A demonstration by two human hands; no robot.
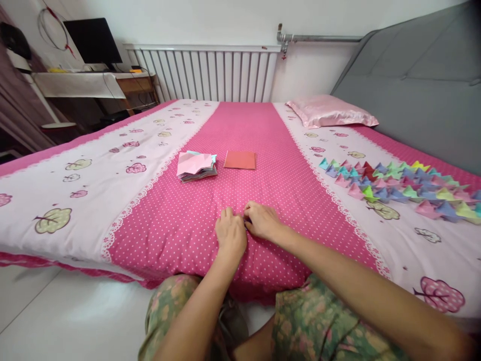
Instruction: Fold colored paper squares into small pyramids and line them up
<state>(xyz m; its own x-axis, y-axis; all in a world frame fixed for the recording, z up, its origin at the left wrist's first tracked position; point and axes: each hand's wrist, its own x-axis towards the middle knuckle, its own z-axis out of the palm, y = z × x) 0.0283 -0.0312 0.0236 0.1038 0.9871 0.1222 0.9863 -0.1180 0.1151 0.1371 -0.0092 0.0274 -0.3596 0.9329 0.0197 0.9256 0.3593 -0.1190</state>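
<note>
Both of my hands rest together on the pink dotted bedspread (180, 225) near the bed's front edge. My left hand (230, 234) lies palm down with its fingers curled. My right hand (262, 220) touches it, fingers bent and pressed down. A tiny dark edge shows between them; what they hold is hidden. Farther up the bed lie a stack of folded coloured paper (197, 166) and a single red-orange paper square (240, 160).
Several folded paper pieces in many colours (398, 188) lie in rows on the bed's right side. A pink pillow (330, 111) sits by the grey headboard (417, 85). A radiator (205, 75) and a desk with a monitor (92, 42) stand behind.
</note>
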